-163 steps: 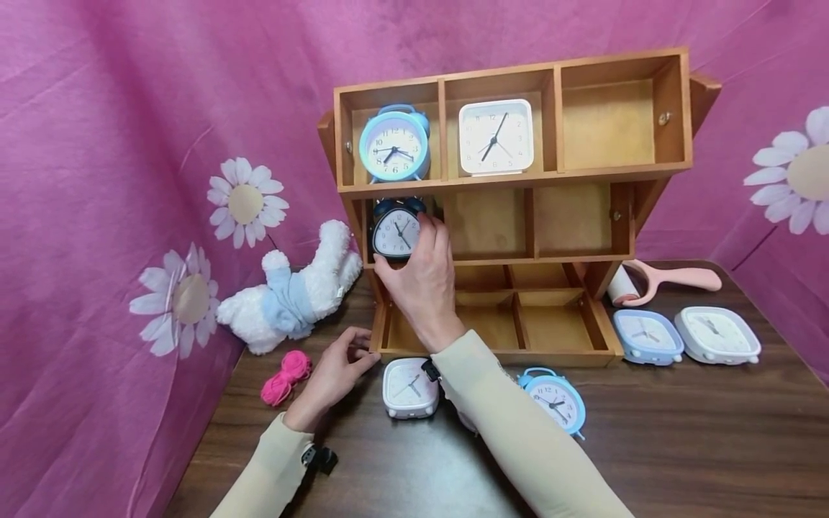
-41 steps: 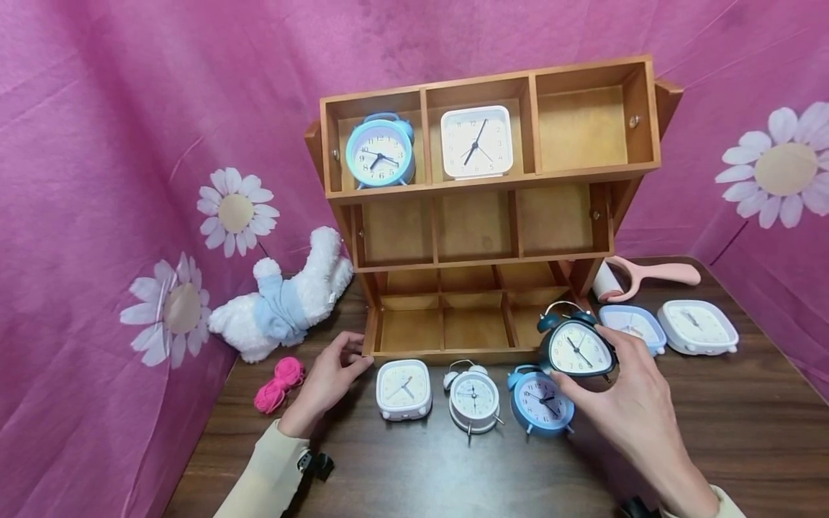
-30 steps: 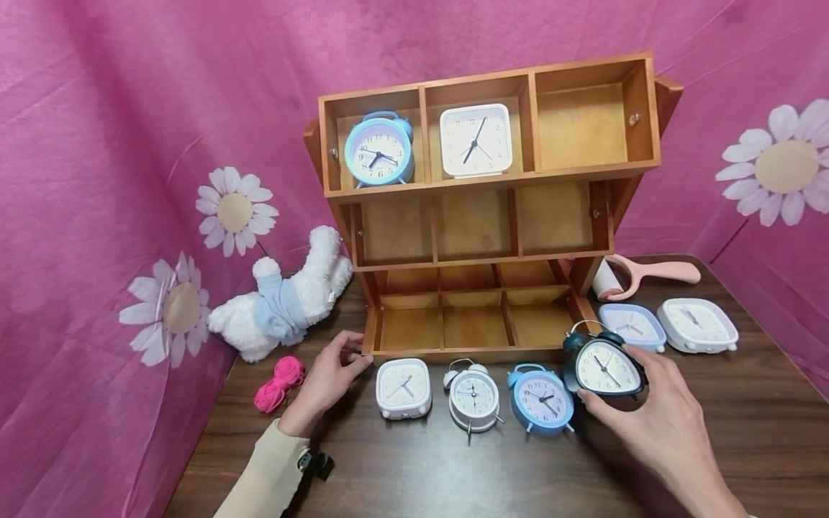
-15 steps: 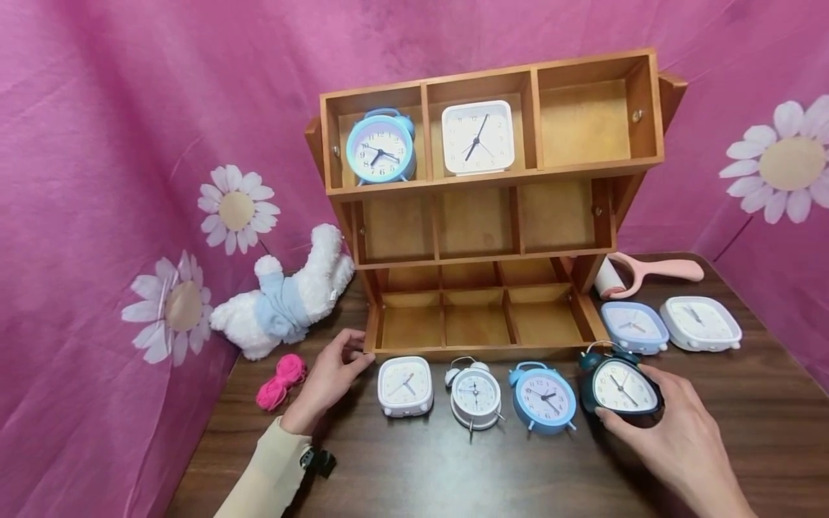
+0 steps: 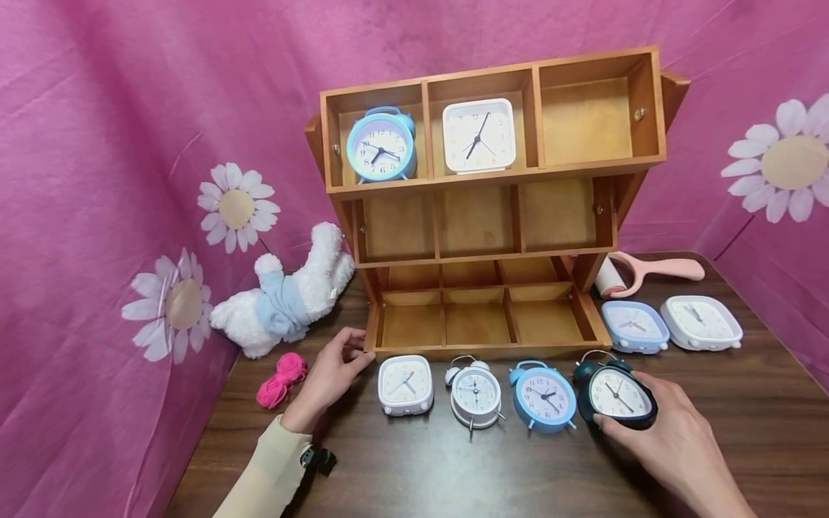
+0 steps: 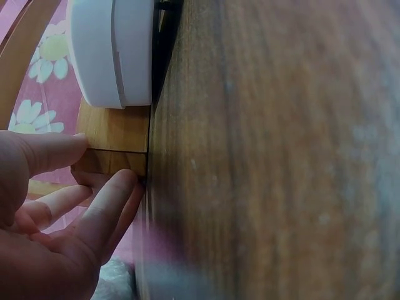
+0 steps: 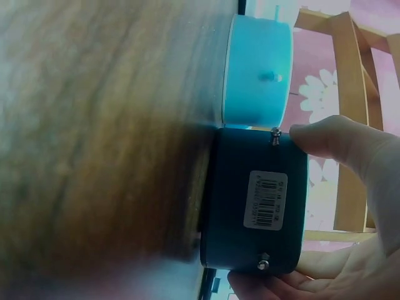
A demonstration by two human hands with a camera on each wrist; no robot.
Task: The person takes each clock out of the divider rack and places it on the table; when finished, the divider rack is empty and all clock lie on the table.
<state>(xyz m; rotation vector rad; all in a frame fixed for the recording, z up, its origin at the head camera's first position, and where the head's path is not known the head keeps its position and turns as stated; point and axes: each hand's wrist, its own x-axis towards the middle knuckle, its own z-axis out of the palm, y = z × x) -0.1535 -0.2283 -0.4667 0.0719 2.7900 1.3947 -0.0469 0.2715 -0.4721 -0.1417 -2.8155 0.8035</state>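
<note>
Dark green twin-bell alarm clock (image 5: 618, 396) lies face up at the right end of the front row, low over the wooden table (image 5: 453, 467); cannot tell whether its back bears fully on the tabletop. Right hand (image 5: 683, 432) comes in from the lower right, wrist bent slightly leftward, and pinches the case: thumb across the lower-left side near one metal foot, fingers curled round the opposite side. Right-wrist view shows the barcode label (image 7: 265, 200) on the underside, uncovered between thumb and fingers. Blue twin-bell alarm clock (image 5: 544, 397) is just beside it; contact between the two cases unclear. Next leftward: white twin-bell alarm clock (image 5: 476, 396), then white square clock (image 5: 406, 385).

Left hand (image 5: 333, 370): forearm in a cream sleeve (image 5: 268, 464), angled up from the lower left. Thumb and fingers pinch the front-left base corner of the three-tier wooden shelf (image 5: 476, 223), thumb on the front face, fingers bent round the side. Pink yarn (image 5: 281, 380) lies near this hand, on its outer side.
</note>
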